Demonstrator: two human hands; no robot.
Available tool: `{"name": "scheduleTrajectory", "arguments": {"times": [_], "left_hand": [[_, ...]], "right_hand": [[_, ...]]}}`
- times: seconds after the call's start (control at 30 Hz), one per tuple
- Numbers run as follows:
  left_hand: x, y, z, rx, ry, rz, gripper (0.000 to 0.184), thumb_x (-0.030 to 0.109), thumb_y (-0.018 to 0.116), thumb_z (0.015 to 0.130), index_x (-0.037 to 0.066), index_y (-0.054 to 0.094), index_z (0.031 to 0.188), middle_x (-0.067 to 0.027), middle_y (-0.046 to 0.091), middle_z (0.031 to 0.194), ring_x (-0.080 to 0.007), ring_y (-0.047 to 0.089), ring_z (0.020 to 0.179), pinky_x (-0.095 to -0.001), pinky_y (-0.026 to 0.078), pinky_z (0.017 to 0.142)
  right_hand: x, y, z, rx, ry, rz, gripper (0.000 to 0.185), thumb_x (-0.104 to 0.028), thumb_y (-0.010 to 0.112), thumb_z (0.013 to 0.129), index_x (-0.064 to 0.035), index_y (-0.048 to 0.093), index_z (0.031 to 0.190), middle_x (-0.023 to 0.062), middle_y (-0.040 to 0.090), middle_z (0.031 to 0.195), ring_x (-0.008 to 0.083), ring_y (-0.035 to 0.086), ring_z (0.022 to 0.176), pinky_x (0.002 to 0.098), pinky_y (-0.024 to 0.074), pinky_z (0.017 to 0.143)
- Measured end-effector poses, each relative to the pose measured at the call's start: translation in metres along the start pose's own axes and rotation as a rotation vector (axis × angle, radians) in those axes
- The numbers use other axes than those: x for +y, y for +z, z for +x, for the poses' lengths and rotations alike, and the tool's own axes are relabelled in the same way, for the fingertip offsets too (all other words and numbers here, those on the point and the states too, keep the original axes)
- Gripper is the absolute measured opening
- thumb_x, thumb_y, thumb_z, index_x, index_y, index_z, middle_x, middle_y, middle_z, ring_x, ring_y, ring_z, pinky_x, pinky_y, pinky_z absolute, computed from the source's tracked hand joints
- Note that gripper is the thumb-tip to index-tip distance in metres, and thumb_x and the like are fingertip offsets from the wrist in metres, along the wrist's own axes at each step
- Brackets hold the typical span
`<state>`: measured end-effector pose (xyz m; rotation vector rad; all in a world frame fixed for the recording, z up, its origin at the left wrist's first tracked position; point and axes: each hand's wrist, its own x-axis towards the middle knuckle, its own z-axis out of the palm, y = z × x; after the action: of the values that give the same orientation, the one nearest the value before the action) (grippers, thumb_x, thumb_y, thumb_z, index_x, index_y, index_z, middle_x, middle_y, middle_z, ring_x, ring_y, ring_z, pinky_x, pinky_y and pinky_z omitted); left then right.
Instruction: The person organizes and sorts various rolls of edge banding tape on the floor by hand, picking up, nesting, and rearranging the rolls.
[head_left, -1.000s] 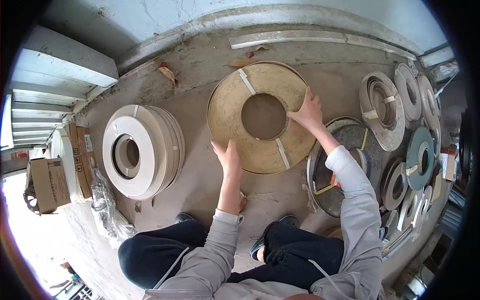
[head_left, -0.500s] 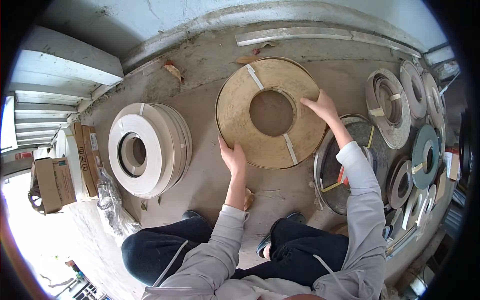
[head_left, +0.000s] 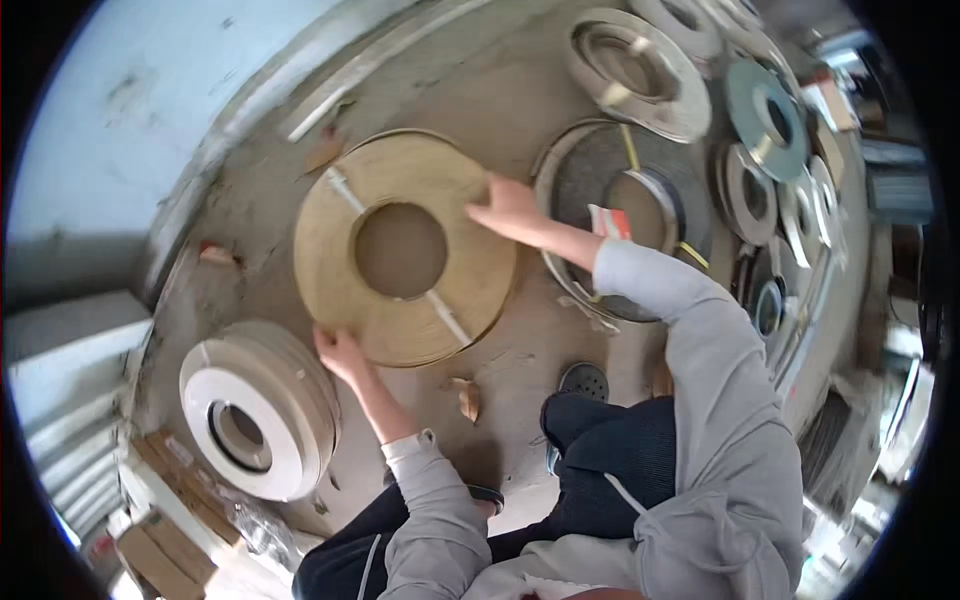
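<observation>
- Tan coil (head_left: 460, 260), one: broad flat ring of wound strip, open centre, face up between the two hands; whether it rests on the floor (head_left: 500, 350) or is slightly raised, cannot be told.
- Right hand (head_left: 510, 210): grasping the coil's right rim, thumb over the face, remaining fingers largely hidden.
- Left hand (head_left: 345, 355): grasping the near-left rim, opposite side; finger undersides out of sight.
- Handling, by judgement: fairly heavy for its thickness; stiff across the face, yet able to sag or telescope at the centre if lifted from one side. Dusty face, possibly slippery; edges perhaps sharp on bare skin.
- Best hold, by judgement: opposite points of the outer rim, fingers beneath, ring level.
- White straps, two visible: upper (head_left: 345, 190) and lower (head_left: 450, 320), crossing the ring; binding only, poor as handles.
- Pale coil stack (head_left: 270, 420): beside the left hand, several rings deep; the nearest obstacle on that side.
- Dark coil (head_left: 580, 180): lying under the right forearm, yellow ties, red-and-white label (head_left: 610, 222); close enough to catch a low rim.
- Grey-beige coil (head_left: 680, 100) and teal coil (head_left: 750, 120): farther right, among others.
- Dry leaf (head_left: 468, 398): on the floor, near side of the tan coil.
- Dark shoe (head_left: 583, 382): the person's own, near side, a foot at risk beneath any dropped ring.
</observation>
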<state>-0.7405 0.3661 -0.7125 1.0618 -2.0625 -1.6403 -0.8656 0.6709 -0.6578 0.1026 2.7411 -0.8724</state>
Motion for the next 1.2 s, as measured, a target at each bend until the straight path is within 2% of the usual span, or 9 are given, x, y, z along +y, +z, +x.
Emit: {"name": "scheduleTrajectory", "arguments": {"times": [0.23, 0.33, 0.4, 0.6, 0.7, 0.83, 0.97, 1.03, 1.2], "left_hand": [[0.049, 0.023, -0.027, 0.219, 0.184, 0.505, 0.054, 0.009, 0.05, 0.084, -0.007, 0.033, 0.133, -0.0265, 0.039, 0.132, -0.0349, 0.041, 0.122, -0.0396, 0.032, 0.103], [0.099, 0.066, -0.07, 0.027, 0.464, 0.171, 0.056, 0.011, 0.052, 0.087, -0.002, 0.029, 0.136, -0.022, 0.031, 0.139, -0.0345, 0.032, 0.128, -0.0415, 0.026, 0.107], [0.111, 0.095, -0.098, -0.128, 0.53, 0.083, 0.053, 0.01, 0.052, 0.087, 0.0, 0.033, 0.135, -0.0189, 0.034, 0.139, -0.0326, 0.03, 0.13, -0.0419, 0.024, 0.108], [0.121, 0.141, -0.167, -0.514, 0.511, -0.117, 0.046, 0.005, 0.05, 0.086, 0.003, 0.041, 0.132, -0.0137, 0.04, 0.136, -0.0284, 0.03, 0.131, -0.0413, 0.025, 0.106], [0.108, 0.145, -0.175, -0.716, 0.247, -0.168, 0.046, 0.005, 0.05, 0.086, 0.001, 0.041, 0.131, -0.0148, 0.042, 0.135, -0.0266, 0.035, 0.128, -0.038, 0.028, 0.105], [0.081, 0.16, -0.171, -0.846, 0.086, -0.221, 0.046, 0.006, 0.049, 0.087, -0.001, 0.039, 0.131, -0.0175, 0.043, 0.134, -0.0259, 0.04, 0.125, -0.0354, 0.03, 0.104], [0.067, 0.169, -0.172, -0.896, 0.006, -0.236, 0.046, 0.009, 0.049, 0.088, -0.004, 0.038, 0.131, -0.0211, 0.043, 0.132, -0.0275, 0.041, 0.124, -0.0345, 0.032, 0.103], [0.076, 0.171, -0.183, -0.94, 0.118, 0.002, 0.051, 0.012, 0.053, 0.087, -0.007, 0.035, 0.131, -0.0225, 0.041, 0.133, -0.0281, 0.041, 0.124, -0.0346, 0.033, 0.102], [0.034, 0.211, -0.202, -0.902, 0.308, 0.004, 0.072, 0.017, 0.059, 0.079, -0.007, 0.022, 0.136, -0.0289, 0.035, 0.134, -0.0368, 0.036, 0.125, -0.0411, 0.027, 0.105]], "right_hand": [[0.029, -0.014, -0.063, 0.032, -0.133, 0.214, 0.072, -0.033, 0.065, 0.073, 0.0003, 0.036, 0.129, 0.0262, 0.043, 0.127, 0.0371, 0.046, 0.115, 0.0407, 0.0398, 0.093], [0.032, -0.078, -0.107, 0.283, -0.481, -0.651, 0.077, -0.03, 0.068, 0.07, -0.0022, 0.033, 0.133, 0.0272, 0.032, 0.135, 0.0377, 0.044, 0.117, 0.0407, 0.0384, 0.096], [0.068, -0.08, -0.12, 0.255, -0.097, -0.766, 0.08, -0.025, 0.069, 0.068, -0.0054, 0.03, 0.135, 0.026, 0.023, 0.14, 0.0367, 0.043, 0.118, 0.0389, 0.0406, 0.094], [0.243, -0.125, -0.137, 0.298, 0.245, 0.3, 0.032, -0.005, 0.052, 0.075, -0.0001, 0.059, 0.107, 0.0104, 0.064, 0.093, 0.0231, 0.062, 0.087, 0.0317, 0.0473, 0.079], [0.195, -0.168, -0.179, 0.427, 0.408, 0.831, 0.029, -0.005, 0.05, 0.077, -0.0039, 0.059, 0.105, 0.0066, 0.062, 0.094, 0.0157, 0.06, 0.085, 0.0299, 0.0477, 0.078], [0.177, -0.155, -0.226, -0.005, 0.383, 1.387, 0.032, -0.008, 0.051, 0.079, -0.003, 0.056, 0.11, 0.0055, 0.061, 0.093, 0.016, 0.06, 0.082, 0.0299, 0.0483, 0.078], [0.18, -0.142, -0.236, -0.47, 0.46, 1.002, 0.038, -0.017, 0.058, 0.079, -0.0018, 0.053, 0.113, 0.0103, 0.06, 0.099, 0.0189, 0.06, 0.087, 0.0326, 0.0494, 0.077], [0.239, -0.135, -0.22, 0.296, 0.261, 0.137, 0.051, -0.026, 0.063, 0.078, -0.0007, 0.047, 0.119, 0.0183, 0.054, 0.112, 0.0276, 0.055, 0.101, 0.0396, 0.0452, 0.086], [0.31, -0.148, -0.179, 0.487, 0.699, 0.058, 0.107, -0.048, 0.076, 0.061, -0.0028, 0.018, 0.139, 0.0305, 0.033, 0.132, 0.0424, 0.038, 0.121, 0.0455, 0.0339, 0.099]]}}
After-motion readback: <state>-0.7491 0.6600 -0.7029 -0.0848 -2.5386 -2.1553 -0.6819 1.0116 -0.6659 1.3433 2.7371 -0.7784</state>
